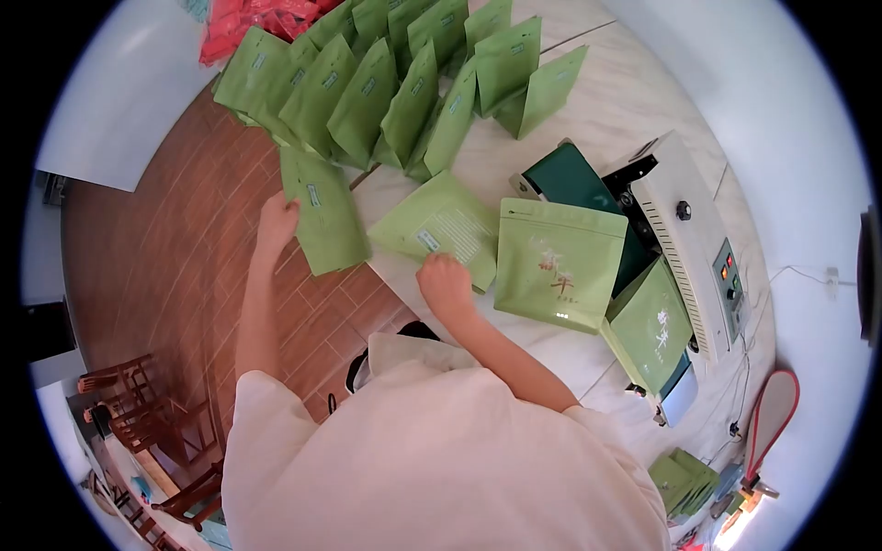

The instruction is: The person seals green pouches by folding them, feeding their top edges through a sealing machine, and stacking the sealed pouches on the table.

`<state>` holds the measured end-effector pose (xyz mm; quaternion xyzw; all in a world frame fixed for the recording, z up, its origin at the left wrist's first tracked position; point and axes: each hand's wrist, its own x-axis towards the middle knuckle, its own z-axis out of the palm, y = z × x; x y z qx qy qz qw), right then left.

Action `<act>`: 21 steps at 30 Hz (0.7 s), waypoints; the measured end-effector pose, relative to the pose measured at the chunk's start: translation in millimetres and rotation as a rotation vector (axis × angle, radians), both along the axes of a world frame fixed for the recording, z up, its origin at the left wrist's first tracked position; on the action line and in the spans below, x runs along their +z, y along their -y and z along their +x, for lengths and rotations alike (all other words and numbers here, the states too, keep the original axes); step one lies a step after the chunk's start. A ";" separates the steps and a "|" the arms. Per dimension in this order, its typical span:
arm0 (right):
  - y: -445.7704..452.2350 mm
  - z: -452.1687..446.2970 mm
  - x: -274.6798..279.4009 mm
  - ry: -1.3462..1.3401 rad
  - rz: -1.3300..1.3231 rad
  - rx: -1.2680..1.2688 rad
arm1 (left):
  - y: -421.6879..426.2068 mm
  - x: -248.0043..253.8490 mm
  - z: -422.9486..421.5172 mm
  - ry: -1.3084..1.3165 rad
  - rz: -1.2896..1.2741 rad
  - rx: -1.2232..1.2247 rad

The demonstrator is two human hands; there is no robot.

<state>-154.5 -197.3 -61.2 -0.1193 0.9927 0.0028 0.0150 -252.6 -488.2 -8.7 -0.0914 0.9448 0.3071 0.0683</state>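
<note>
My left hand (278, 220) is closed on the edge of a green pouch (329, 220), which hangs over the table's edge with its small label facing up. My right hand (446, 280) has its fingers curled against the lower edge of a second green pouch (450, 216), printed with lines of white text. Whether the right fingers pinch it or only press on it is hidden. Just right of that hand, a green pouch with red and white lettering (559, 266) leans on a dark green belt (574, 179). Another lettered pouch (654, 323) lies against the machine.
A pale sealing machine (684, 216) with lit orange switches stands on the marble-patterned table (588, 101). Several upright green pouches (367, 87) fill the table's far end, beside red packaging (253, 28). More green pouches (682, 482) lie at lower right. Wooden chairs (152, 413) stand on the brown floor.
</note>
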 end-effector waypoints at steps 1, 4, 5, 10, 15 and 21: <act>-3.4 -5.9 9.2 0.035 -0.070 0.052 | 8.4 -7.1 -1.2 -0.020 0.108 0.040; -12.1 -15.6 38.0 0.003 -0.149 0.061 | 13.5 -11.3 -3.1 -0.022 0.263 0.097; -13.5 -17.6 47.5 -0.063 -0.163 0.023 | 12.0 -8.6 -1.6 -0.003 0.304 0.118; -11.0 -44.5 79.1 -0.229 -0.403 0.215 | -15.5 -4.3 0.5 0.090 0.627 0.314; 51.1 -69.4 74.7 -0.242 -0.392 0.411 | -12.1 -46.9 -4.6 -0.066 0.277 0.127; 59.1 -90.9 74.8 0.054 -0.519 0.226 | -56.9 -22.6 8.3 0.086 0.757 0.507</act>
